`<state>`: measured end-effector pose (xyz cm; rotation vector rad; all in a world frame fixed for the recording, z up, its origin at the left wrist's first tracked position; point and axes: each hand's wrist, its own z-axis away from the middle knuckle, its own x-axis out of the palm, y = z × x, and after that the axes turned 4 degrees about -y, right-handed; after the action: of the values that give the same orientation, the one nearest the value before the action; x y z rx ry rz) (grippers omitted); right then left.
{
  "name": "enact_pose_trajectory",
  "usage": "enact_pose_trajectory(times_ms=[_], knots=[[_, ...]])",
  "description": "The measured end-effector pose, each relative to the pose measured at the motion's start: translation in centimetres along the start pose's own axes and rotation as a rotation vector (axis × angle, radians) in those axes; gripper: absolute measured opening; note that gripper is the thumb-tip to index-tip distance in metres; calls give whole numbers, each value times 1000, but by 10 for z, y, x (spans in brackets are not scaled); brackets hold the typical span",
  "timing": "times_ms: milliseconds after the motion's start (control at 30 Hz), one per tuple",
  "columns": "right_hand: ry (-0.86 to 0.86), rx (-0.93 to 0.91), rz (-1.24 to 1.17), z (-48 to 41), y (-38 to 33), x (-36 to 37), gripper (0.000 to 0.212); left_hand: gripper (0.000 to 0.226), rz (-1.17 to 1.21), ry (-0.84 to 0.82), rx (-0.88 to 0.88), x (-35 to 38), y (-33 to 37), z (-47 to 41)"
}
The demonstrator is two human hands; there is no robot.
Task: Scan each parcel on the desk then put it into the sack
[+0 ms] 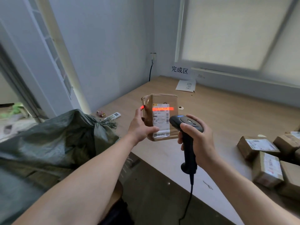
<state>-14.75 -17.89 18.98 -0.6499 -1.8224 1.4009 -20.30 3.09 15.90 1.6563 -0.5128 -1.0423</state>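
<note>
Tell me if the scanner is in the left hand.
No, the right hand grips the scanner; the left hand holds the parcel.

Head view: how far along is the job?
Done: unclear; the sack bulges but its contents are hidden. In hand: the left hand holds a parcel while the right hand aims the scanner, red beam on its label. Left: several parcels wait on the desk.

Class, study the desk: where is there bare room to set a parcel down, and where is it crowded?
Bare: the wide desk stretch between the paper sheet at the back and the parcel pile at right; also the back corner left of that sheet. Crowded: the right edge with the pile, and the left end, by the remote and sack.
</note>
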Motion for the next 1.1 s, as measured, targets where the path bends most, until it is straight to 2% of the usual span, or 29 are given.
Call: enact_pose_trajectory(times_ms=[533,767,1100], knots=[[-54,25,29,-36,33,134,65,97,72,39,14,-130,-54,-23],[-100,38,41,-56,53,194,72,99,-11,95,37,-197,-82,-36],[-148,126,-7,-65,95,261,60,95,-129,192,-144,-290,-162,-14]])
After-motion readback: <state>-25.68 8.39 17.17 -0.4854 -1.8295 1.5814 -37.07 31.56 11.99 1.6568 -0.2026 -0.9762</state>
